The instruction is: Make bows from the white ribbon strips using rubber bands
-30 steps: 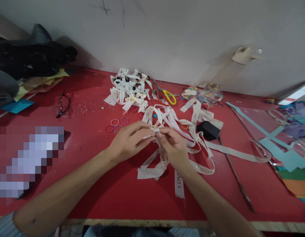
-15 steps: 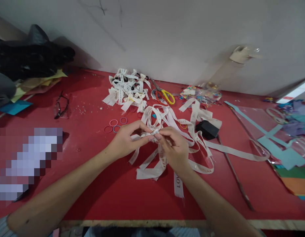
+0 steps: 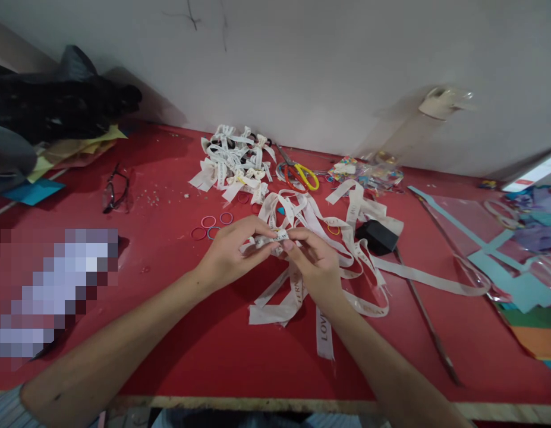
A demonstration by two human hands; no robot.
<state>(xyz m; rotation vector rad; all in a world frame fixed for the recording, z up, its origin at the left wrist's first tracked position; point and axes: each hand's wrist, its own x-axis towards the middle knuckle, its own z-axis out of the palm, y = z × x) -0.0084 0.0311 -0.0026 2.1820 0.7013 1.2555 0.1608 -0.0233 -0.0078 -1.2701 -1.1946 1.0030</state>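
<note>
My left hand (image 3: 237,246) pinches a white printed ribbon (image 3: 282,235) between thumb and fingers. My right hand (image 3: 315,255) pinches the same ribbon from the other side, its fingertips close to those of the left. Folds of the ribbon lie between the two hands, partly hidden by the fingers. One printed tail (image 3: 324,339) hangs below my right hand. Loose loops of white ribbon (image 3: 368,306) spread on the red table behind and right of the hands. Several coloured elastic bands (image 3: 208,222) lie left of the ribbons.
A pile of white bows (image 3: 233,157) and red-and-yellow scissors (image 3: 302,175) lie at the back. Glasses (image 3: 115,189) are on the left, near a blurred patch. On the right are a black block (image 3: 377,236), a thin rod (image 3: 429,324) and blue scraps (image 3: 513,276).
The ribbon between my fingertips has turned and shows more print. A ribbon end below my left hand is no longer visible there. The whole view has shifted slightly.
</note>
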